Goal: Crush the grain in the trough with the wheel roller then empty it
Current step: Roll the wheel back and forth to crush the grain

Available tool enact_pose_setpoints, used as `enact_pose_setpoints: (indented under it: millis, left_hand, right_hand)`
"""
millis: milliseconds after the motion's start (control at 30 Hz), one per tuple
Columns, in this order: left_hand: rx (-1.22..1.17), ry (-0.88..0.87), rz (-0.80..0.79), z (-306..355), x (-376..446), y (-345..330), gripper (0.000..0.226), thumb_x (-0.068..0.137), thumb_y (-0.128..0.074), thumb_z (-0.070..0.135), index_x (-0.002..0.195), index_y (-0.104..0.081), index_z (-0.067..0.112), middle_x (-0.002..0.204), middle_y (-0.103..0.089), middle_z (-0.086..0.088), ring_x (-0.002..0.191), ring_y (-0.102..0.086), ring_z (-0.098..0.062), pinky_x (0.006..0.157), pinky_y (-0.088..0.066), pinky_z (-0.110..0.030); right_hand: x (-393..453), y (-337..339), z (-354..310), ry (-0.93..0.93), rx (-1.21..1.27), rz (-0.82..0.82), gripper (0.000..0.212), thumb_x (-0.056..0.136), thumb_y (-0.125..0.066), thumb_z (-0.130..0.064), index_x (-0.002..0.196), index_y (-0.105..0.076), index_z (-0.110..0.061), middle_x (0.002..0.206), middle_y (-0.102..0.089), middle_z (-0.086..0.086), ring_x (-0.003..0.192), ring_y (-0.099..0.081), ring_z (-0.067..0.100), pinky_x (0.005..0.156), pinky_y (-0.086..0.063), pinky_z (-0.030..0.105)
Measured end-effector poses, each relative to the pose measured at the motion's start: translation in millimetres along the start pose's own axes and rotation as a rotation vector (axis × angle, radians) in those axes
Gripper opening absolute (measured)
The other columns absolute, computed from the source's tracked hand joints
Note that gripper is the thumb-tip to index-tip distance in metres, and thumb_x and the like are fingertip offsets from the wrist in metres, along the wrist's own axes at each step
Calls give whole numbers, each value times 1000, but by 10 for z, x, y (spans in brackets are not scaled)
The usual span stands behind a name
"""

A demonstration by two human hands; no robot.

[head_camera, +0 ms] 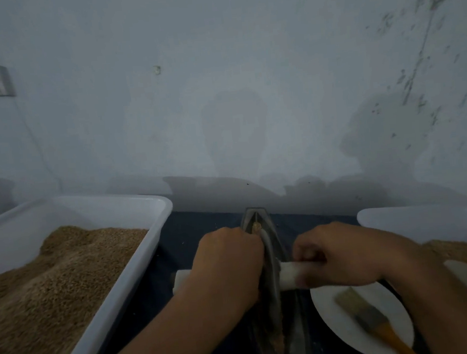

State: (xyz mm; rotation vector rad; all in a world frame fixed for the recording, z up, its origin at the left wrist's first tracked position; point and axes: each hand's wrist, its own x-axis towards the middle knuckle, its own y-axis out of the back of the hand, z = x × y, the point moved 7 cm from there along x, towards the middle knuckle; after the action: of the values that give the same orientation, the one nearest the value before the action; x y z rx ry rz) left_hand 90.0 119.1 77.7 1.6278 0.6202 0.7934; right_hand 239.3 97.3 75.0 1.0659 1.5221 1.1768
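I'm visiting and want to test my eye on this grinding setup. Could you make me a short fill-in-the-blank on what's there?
1. Each hand, left hand and right hand, grips one end of the wheel roller's white ____.
2. The wheel roller stands in the narrow dark ____.
3. The brush lies on a white ____.
4. The white tub to the person's left holds brown ____.

Missing words: handle; trough; plate; grain

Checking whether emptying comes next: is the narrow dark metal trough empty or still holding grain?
Holding grain: tan crushed grain lies along the dark metal trough, also beyond the wheel roller.
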Motion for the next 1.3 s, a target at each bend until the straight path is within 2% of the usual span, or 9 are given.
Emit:
enact_pose_setpoints:
  millis: [133, 333, 433, 533, 633, 733, 933, 1067, 1300]
  left_hand:
    - [-18, -14, -47, 7, -99, 48, 45, 86, -68, 45, 66, -32, 27, 68, -35, 9, 57, -30, -3, 65, -35, -28]
    - [-32, 46, 17, -68, 26, -59, 38, 92, -60, 38, 67, -34, 25, 69, -39, 8, 56, -32, -7, 59, -31, -29]
    - [-36, 89, 96, -158, 185, -199, 28, 93, -58, 33, 73, -41, 24, 84, -57, 5, 63, -39, -10, 68, -33, -31]
    - [-48, 91, 197, -223, 321, -311, 8, 94, -57, 34, 96, -54, 26, 104, -63, 5, 87, -55, -15, 82, -38, -34]
    - [-98, 99, 279, -275, 366, -390, 25, 94, -57, 38, 117, -58, 31, 117, -64, 10, 106, -59, -13, 96, -42, -35]
    - [-134, 101, 297, -304, 373, -401, 23, 95, -54, 38, 117, -58, 33, 115, -64, 11, 102, -60, -11, 95, -45, -35]
    - [-172, 95, 179, -275, 314, -281, 11, 93, -55, 34, 98, -54, 25, 97, -59, 3, 88, -57, -18, 78, -44, -33]
    - [-74, 34, 37, -134, 176, -138, 31, 89, -62, 35, 70, -39, 26, 74, -47, 7, 69, -48, -12, 67, -41, -29]
    - [-35, -9, -24, 8, -83, 78, 45, 88, -65, 37, 66, -28, 26, 69, -30, 8, 58, -26, -6, 67, -36, -29]
  right_hand:
    - [-50, 42, -88, 9, -32, 1, 22, 79, -71, -57, 86, -55, -44, 90, -63, -19, 78, -59, -4, 64, -45, 19]
    - [110, -54, 69, -47, 14, 40, 12, 87, -63, -49, 94, -62, -40, 89, -64, -15, 79, -59, -1, 71, -51, 27]
    - [298, -122, 241, -96, 25, 183, 15, 95, -53, -41, 96, -64, -32, 88, -64, -10, 78, -59, 5, 69, -48, 30]
    - [448, -150, 348, -111, 24, 406, 20, 100, -47, -39, 90, -60, -27, 89, -63, -5, 84, -59, 18, 73, -49, 38]
    - [505, -162, 372, -126, -6, 558, 25, 103, -44, -36, 113, -64, -25, 108, -67, -1, 97, -60, 21, 81, -50, 40]
    - [518, -169, 341, -115, -43, 598, 25, 103, -44, -35, 116, -63, -27, 111, -67, -2, 98, -61, 22, 82, -51, 42]
    - [417, -120, 283, -84, 36, 358, 2, 96, -53, -40, 94, -53, -40, 96, -61, -10, 89, -58, 14, 72, -47, 34]
    - [210, -90, 170, -100, 14, 128, 19, 84, -64, -48, 87, -48, -37, 84, -61, -12, 74, -56, 5, 61, -45, 30]
    - [-21, -17, -63, -23, 34, 6, 29, 75, -75, -49, 87, -51, -39, 88, -65, -15, 75, -59, -1, 62, -48, 24]
